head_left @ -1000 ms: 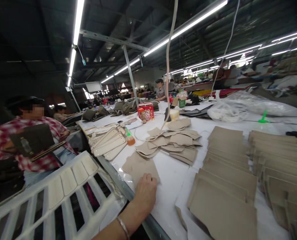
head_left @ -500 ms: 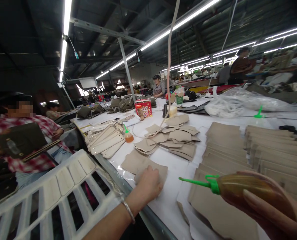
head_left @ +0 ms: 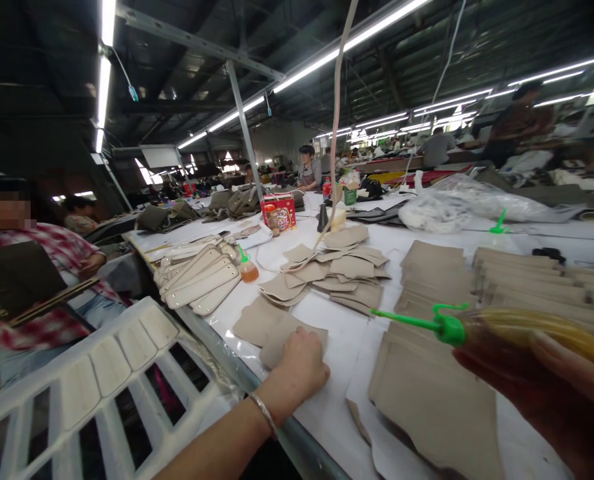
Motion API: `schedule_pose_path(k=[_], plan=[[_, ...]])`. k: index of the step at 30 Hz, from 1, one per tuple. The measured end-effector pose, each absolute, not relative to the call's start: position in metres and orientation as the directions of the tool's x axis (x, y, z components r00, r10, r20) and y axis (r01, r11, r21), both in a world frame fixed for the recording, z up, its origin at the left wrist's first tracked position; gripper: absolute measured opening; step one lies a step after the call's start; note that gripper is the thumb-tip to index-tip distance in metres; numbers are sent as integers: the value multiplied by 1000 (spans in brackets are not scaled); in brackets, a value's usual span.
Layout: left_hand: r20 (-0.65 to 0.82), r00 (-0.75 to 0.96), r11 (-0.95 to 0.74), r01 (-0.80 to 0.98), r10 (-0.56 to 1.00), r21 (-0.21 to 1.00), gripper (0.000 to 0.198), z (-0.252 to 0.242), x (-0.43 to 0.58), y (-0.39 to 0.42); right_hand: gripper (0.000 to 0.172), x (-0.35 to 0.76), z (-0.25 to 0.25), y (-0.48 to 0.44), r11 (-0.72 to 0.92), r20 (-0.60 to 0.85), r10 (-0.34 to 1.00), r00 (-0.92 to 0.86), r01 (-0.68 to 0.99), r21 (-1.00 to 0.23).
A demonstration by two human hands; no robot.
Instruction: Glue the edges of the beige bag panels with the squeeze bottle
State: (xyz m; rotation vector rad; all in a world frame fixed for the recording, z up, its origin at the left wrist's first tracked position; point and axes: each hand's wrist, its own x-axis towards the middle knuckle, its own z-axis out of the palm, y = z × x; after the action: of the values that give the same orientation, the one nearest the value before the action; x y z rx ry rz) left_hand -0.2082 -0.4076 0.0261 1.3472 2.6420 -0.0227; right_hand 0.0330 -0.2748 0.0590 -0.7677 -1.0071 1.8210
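Note:
My left hand (head_left: pixel 301 365), a bracelet on its wrist, is closed, with curled fingertips at the near right edge of a flat taupe leather-like piece (head_left: pixel 277 341). That piece overlaps another taupe piece (head_left: pixel 251 319) lying on the white-covered table. My fingertips are partly hidden behind the knuckles. At the right, my right hand (head_left: pixel 541 393) grips a squeeze glue bottle (head_left: pixel 527 331) of amber liquid. Its green nozzle (head_left: pixel 407 319) points left, above the stacked taupe panels (head_left: pixel 427 400).
Loose taupe pieces (head_left: pixel 349 267) lie mid-table, beside pale stitched straps (head_left: pixel 201 277) and a small glue bottle (head_left: pixel 248 268). A white slotted rack (head_left: pixel 111 393) stands left of the table edge. A hanging hose (head_left: pixel 335 133) drops to the table. A person (head_left: pixel 67 267) sits at the left.
My right hand has raised the glue bottle, its nozzle now higher. My left hand stays at the taupe piece, which now shows more clearly. The whole view has shifted slightly.

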Motion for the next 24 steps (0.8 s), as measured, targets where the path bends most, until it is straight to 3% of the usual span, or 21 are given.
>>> schedule_pose_path(k=[7,12,19,24], plan=[[-143,-546,556,830,825,37,33,25,-215,-400,32,51,90,-272,-305,-89,912,-400,-516,-801],[-111,-475,486,863,873,134,28,30,-238,-410,27,54,115,-279,-263,-44,928,-370,-564,-783],[-80,-402,406,858,912,315,23,17,-242,-423,46,22,166,-302,-38,180,899,-400,-480,-877],[-68,-369,357,811,927,463,21,14,-242,-428,55,-9,160,-316,-250,-3,883,-470,-464,-850]])
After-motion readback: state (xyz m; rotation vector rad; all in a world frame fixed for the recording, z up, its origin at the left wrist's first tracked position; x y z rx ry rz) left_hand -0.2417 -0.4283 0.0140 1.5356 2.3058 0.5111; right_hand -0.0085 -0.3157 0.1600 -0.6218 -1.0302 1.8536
